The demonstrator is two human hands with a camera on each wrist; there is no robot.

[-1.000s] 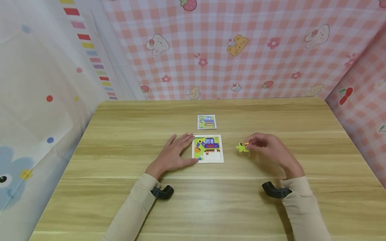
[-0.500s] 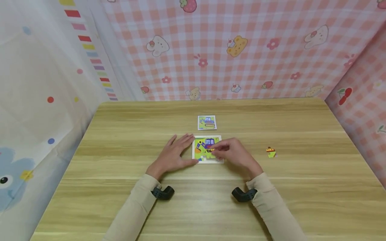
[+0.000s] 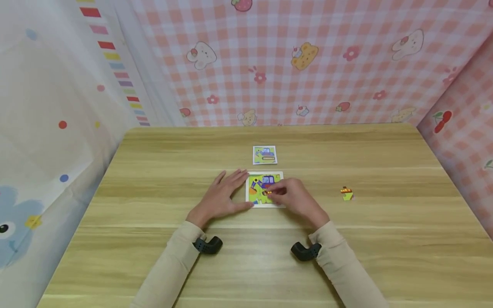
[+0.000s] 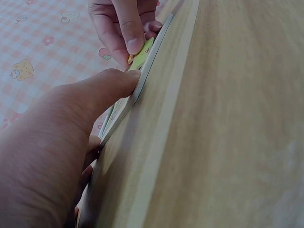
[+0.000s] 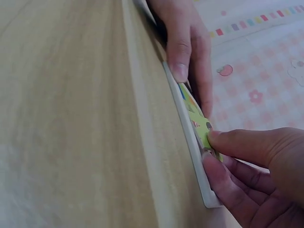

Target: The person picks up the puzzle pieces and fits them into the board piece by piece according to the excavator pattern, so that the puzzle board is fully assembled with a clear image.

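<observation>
A small jigsaw board with a white frame [image 3: 265, 206] lies mid-table and shows a blue excavator on green. My left hand [image 3: 219, 196] spreads along its left side, fingertips at the top left corner and thumb pressing the near left corner. With thumb and fingertips, my right hand [image 3: 298, 196] pinches a green puzzle piece [image 5: 202, 130] over the board's lower part. In the right wrist view this piece sits tilted, partly above the frame's rim. The right fingers hide the board's right side in the head view. A second loose puzzle piece [image 3: 347, 194], green with orange and brown, lies right of the board.
Just behind the board lies a small picture card [image 3: 265, 155] with the same excavator. The wooden table [image 3: 154, 158] ends at a pink checked cloth [image 3: 269, 94] at the back, with a white dotted cloth [image 3: 42, 107] on the left.
My right hand has moved left from beside the board to over it, carrying the puzzle piece, and uncovered the second loose piece. The left hand stays in place.
</observation>
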